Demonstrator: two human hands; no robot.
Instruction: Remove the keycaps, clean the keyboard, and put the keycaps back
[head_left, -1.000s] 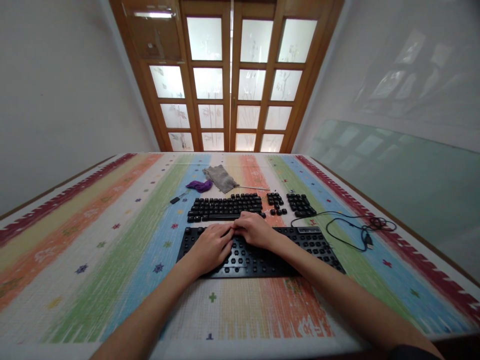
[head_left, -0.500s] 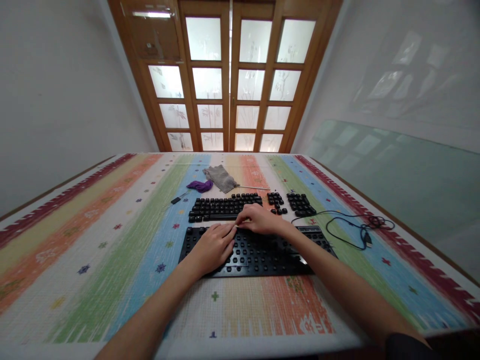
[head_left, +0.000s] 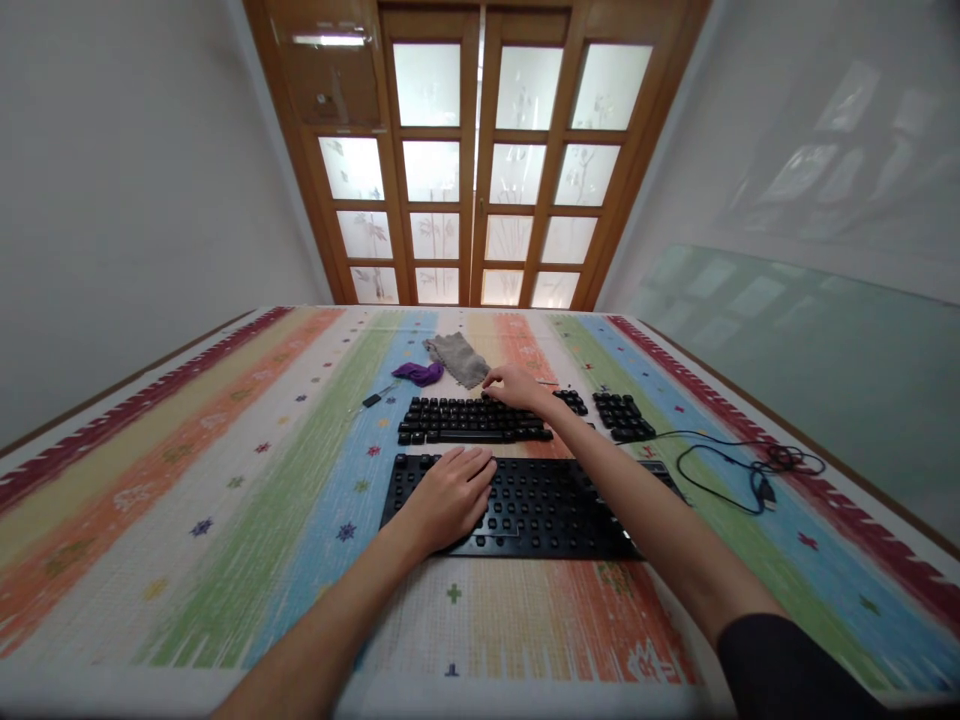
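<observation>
A black keyboard base [head_left: 540,540] lies on the striped tablecloth with most of its key stems bare. My left hand [head_left: 456,490] rests over its upper left part, palm down, fingers stretched out. Behind the base, loose black keycaps [head_left: 442,415] sit in keyboard-like rows. Over the far row of these keycaps, my right hand [head_left: 516,388] has its thumb and index finger pinched at a small dark keycap [head_left: 486,395]. My right forearm crosses above the base and hides part of its right side. Smaller groups of keycaps [head_left: 622,415] lie farther right.
Past the keycaps are a grey cloth [head_left: 459,360] and a purple cloth [head_left: 420,374]. A small black item with thin wires [head_left: 372,400] lies left of them. The keyboard's USB cable [head_left: 750,465] is coiled on the right. Wooden glazed doors [head_left: 480,150] stand beyond the table.
My right hand has left the keyboard base, moving away from me to the far row of keycaps. My left hand stays on the base, its fingers now flatter. The view has shifted slightly.
</observation>
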